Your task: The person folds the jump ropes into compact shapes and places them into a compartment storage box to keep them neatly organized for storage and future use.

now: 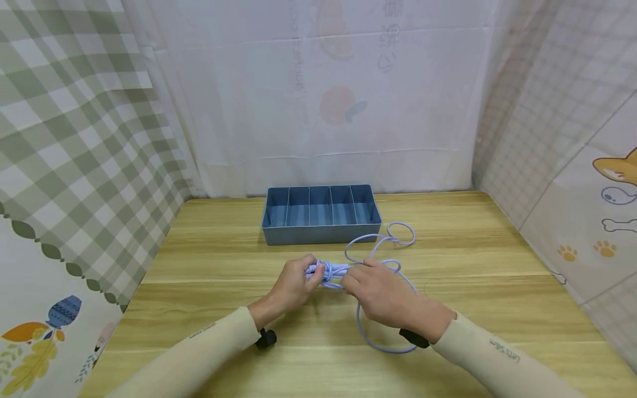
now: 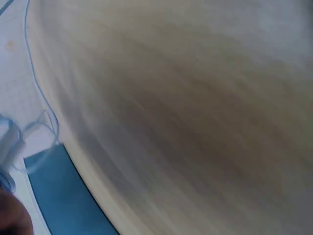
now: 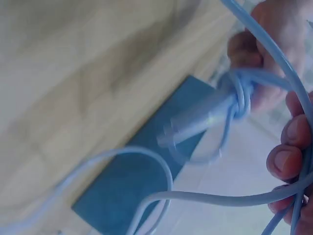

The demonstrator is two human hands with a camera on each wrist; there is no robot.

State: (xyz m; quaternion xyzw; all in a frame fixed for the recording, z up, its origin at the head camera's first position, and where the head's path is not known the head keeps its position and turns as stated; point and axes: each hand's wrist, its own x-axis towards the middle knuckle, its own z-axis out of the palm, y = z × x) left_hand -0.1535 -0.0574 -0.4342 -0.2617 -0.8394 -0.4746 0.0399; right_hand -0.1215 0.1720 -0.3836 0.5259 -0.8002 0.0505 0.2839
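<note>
A lavender jump rope [image 1: 328, 272] has its cord wound in several turns around its handle end, above the wooden table. My left hand [image 1: 294, 283] grips the wound end between thumb and fingers. In the right wrist view, a pale smooth handle [image 3: 195, 122] sticks out of the coils. Strands of cord run through the curled fingers of my right hand [image 1: 380, 293], close beside the left. Loose cord [image 1: 383, 350] loops down onto the table below the right hand and out to the far right. Only a dark bit of the left hand [image 2: 14, 215] enters the left wrist view.
Behind the hands stands a blue-grey box [image 1: 323, 234] with several compartments; the loose cord reaches its right front corner. White cloth [image 1: 249, 110] hangs at the table's back edge, with a green-checked curtain [image 1: 84, 99] on the left and a patterned one [image 1: 557, 166] on the right.
</note>
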